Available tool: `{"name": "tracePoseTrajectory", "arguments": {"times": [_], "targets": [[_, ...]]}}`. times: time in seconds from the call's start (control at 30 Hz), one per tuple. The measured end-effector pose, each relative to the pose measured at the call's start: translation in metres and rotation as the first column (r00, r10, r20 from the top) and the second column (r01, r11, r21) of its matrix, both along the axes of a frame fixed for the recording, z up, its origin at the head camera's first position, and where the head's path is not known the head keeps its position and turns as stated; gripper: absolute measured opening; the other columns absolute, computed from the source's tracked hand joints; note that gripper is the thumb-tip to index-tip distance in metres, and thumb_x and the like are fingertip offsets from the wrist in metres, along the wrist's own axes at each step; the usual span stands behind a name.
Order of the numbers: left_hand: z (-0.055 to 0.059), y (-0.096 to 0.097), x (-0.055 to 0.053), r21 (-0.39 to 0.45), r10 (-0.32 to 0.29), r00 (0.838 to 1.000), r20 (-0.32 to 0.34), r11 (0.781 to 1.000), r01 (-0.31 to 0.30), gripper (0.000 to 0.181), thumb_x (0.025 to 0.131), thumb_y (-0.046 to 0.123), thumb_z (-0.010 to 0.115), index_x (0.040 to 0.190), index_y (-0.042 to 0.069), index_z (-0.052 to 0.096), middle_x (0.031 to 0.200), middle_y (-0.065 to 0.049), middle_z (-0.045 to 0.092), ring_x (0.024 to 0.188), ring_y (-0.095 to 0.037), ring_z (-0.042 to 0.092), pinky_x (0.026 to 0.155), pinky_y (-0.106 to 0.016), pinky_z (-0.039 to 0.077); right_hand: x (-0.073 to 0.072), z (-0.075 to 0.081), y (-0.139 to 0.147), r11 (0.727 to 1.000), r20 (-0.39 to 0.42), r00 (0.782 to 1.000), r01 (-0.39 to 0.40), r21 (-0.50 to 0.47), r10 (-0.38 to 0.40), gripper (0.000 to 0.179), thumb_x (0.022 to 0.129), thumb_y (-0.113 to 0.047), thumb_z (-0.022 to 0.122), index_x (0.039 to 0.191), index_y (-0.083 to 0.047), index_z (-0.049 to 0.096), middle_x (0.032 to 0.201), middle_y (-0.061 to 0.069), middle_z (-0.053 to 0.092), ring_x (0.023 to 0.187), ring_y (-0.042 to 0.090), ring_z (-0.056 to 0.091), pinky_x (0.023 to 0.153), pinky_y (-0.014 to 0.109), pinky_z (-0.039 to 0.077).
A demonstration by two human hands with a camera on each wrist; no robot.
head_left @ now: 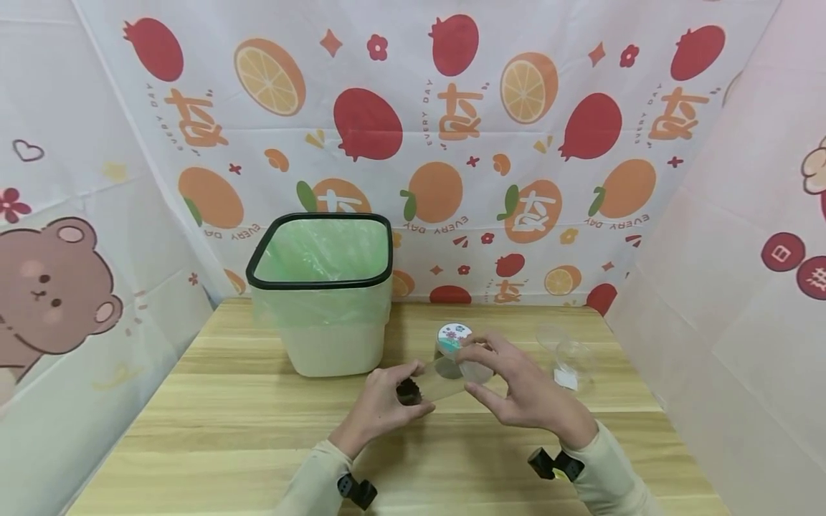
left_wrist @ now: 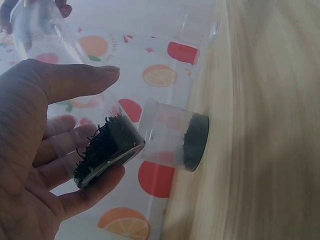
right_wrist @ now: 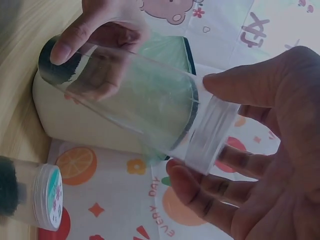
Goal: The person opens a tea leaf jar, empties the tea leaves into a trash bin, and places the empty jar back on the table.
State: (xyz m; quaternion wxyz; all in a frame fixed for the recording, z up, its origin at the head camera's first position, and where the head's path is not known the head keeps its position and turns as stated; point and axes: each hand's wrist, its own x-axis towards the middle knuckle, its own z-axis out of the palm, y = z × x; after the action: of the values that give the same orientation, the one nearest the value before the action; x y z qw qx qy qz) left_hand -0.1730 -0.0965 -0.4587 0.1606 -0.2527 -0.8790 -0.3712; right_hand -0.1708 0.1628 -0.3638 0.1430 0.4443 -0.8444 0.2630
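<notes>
My left hand (head_left: 382, 405) grips the base end of a clear plastic jar (head_left: 441, 385), which is tilted over on its side. Dark, stringy dried leaves (left_wrist: 107, 147) are gathered at the jar's base, between thumb and fingers. At the other end, my right hand (head_left: 525, 387) pinches the clear lid (right_wrist: 212, 135) between thumb and fingertips, and the lid sits at the jar's mouth. Just behind the held jar stands another jar, with a printed white and green lid (head_left: 454, 335) and dark contents (right_wrist: 7, 187) inside.
A cream trash bin (head_left: 335, 351) with a black rim and a green bag (head_left: 323, 251) stands left of the jars. Clear round plastic pieces (head_left: 574, 352) and a small white piece (head_left: 566, 378) lie to the right on the wooden table (head_left: 213, 416). A fruit-print cloth (head_left: 477, 165) hangs behind.
</notes>
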Motion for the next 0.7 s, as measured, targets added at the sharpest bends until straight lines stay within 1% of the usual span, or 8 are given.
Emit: {"name": "tracePoseTrajectory", "arguments": {"times": [0.13,0.2,0.3,0.4,0.47,0.53,0.63,0.7], "targets": [[-0.002,-0.001,0.002,0.002,0.006,1.0,-0.011,1.0,-0.006,0.046,0.071,0.027,0.093,0.111,0.02,0.07,0.109,0.0,0.079,0.099,-0.014,0.075,0.085,-0.036,0.06,0.002,0.0,-0.003,1.0,-0.013,1.0,-0.004,-0.002,0.003,0.034,0.088,-0.017,0.078,0.117,-0.025,0.064,0.129,0.0,0.059,0.111,0.014,0.064,0.088,0.036,0.059],[-0.003,-0.002,0.003,0.004,0.01,1.0,-0.019,1.0,-0.01,0.046,0.071,0.027,0.093,0.11,0.021,0.07,0.108,0.001,0.079,0.099,-0.013,0.075,0.085,-0.035,0.06,0.002,-0.001,-0.005,1.0,-0.025,1.0,-0.013,-0.017,0.012,0.028,0.087,-0.015,0.079,0.109,-0.023,0.065,0.128,0.001,0.06,0.111,0.015,0.064,0.089,0.037,0.059],[-0.005,-0.003,0.004,0.006,0.02,0.999,-0.035,1.0,-0.02,0.046,0.07,0.028,0.094,0.109,0.022,0.071,0.106,0.002,0.079,0.096,-0.011,0.074,0.083,-0.033,0.059,0.001,-0.002,-0.008,0.998,-0.073,0.997,-0.041,-0.047,0.037,0.022,0.084,-0.009,0.081,0.094,-0.02,0.065,0.124,0.004,0.063,0.112,0.019,0.065,0.089,0.038,0.06],[-0.004,-0.003,0.005,0.009,0.031,0.998,-0.046,1.0,-0.03,0.046,0.069,0.029,0.094,0.108,0.023,0.071,0.104,0.003,0.079,0.093,-0.009,0.073,0.08,-0.032,0.058,0.0,-0.005,-0.01,0.996,-0.121,0.991,-0.06,-0.071,0.051,0.025,0.08,-0.004,0.083,0.083,-0.019,0.062,0.12,0.006,0.066,0.112,0.02,0.065,0.09,0.038,0.06],[-0.005,-0.004,0.005,0.011,0.034,0.998,-0.054,0.999,-0.034,0.046,0.068,0.029,0.094,0.107,0.022,0.071,0.104,0.002,0.079,0.092,-0.011,0.074,0.08,-0.032,0.058,-0.001,-0.006,-0.011,0.994,-0.141,0.988,-0.066,-0.083,0.054,0.028,0.078,-0.003,0.084,0.082,-0.017,0.06,0.116,0.006,0.066,0.11,0.019,0.066,0.087,0.036,0.06],[-0.004,-0.004,0.006,0.012,0.041,0.998,-0.055,0.999,-0.04,0.047,0.067,0.028,0.094,0.108,0.022,0.071,0.104,0.001,0.079,0.093,-0.013,0.075,0.081,-0.032,0.059,-0.001,-0.007,-0.012,0.993,-0.142,0.988,-0.071,-0.092,0.057,0.033,0.077,-0.002,0.085,0.081,-0.015,0.055,0.113,0.005,0.066,0.106,0.018,0.065,0.085,0.033,0.059],[-0.006,-0.005,0.007,0.015,0.043,0.998,-0.055,0.999,-0.042,0.048,0.067,0.027,0.095,0.109,0.021,0.072,0.105,-0.001,0.079,0.095,-0.016,0.075,0.082,-0.033,0.06,-0.001,-0.007,-0.012,0.993,-0.123,0.991,-0.073,-0.097,0.061,0.036,0.077,-0.002,0.085,0.083,-0.013,0.051,0.109,0.001,0.064,0.101,0.014,0.062,0.08,0.028,0.056],[-0.006,-0.005,0.008,0.016,0.044,0.998,-0.048,0.999,-0.043,0.05,0.067,0.027,0.095,0.11,0.02,0.072,0.105,-0.001,0.079,0.095,-0.016,0.075,0.083,-0.033,0.061,0.0,-0.008,-0.012,0.992,-0.099,0.993,-0.076,-0.101,0.066,0.036,0.079,-0.002,0.084,0.084,-0.013,0.051,0.108,-0.003,0.063,0.101,0.011,0.06,0.081,0.026,0.055]]}}
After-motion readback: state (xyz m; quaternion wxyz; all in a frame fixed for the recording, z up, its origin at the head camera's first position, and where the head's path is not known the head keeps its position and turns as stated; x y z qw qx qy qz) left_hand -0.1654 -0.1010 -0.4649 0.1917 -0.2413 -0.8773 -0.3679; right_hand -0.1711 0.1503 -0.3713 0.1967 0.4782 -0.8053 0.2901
